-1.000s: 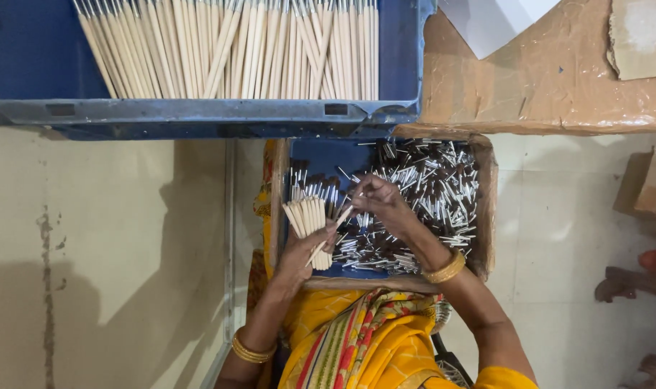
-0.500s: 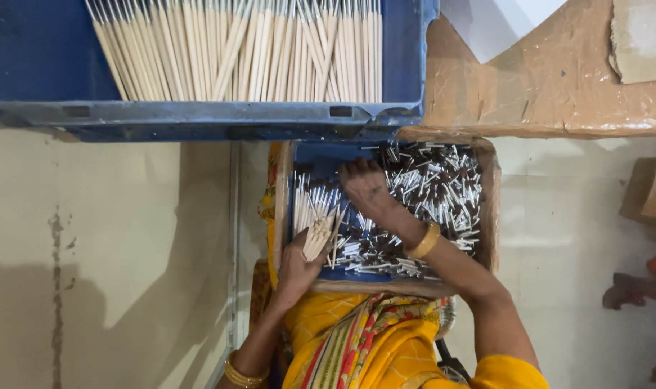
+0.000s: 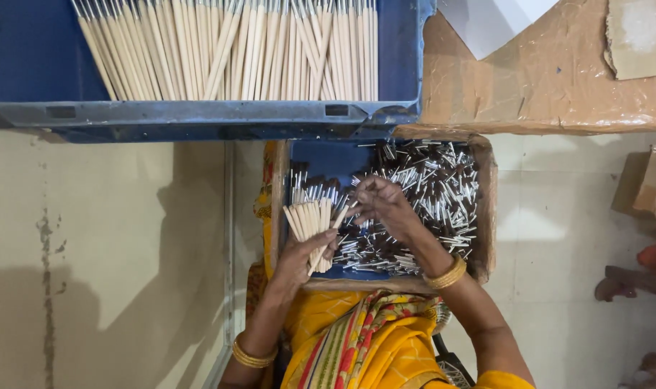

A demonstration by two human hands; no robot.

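Observation:
My left hand (image 3: 299,259) is shut on a fanned bundle of short pale wooden sticks (image 3: 308,220), held upright over the left side of a shallow cardboard tray (image 3: 486,216) on my lap. My right hand (image 3: 385,205) is just right of the bundle. Its fingertips pinch the top of one stick (image 3: 335,230) that leans out of the bundle. Whether a small piece is also between the fingers is too small to tell. A heap of small silver and dark metal pieces (image 3: 436,180) fills the tray's blue bottom under and beyond my right hand.
A blue plastic crate (image 3: 198,115) of long pale sticks (image 3: 234,50) stands above the tray. A cardboard-covered surface (image 3: 558,86) with white paper (image 3: 486,25) is at the upper right. Cardboard boxes (image 3: 648,187) sit on the tiled floor (image 3: 126,252) to the right.
My right hand reached up into the heap of metal pieces, then came back to the top of the bundle. My left hand raised the bundle slightly.

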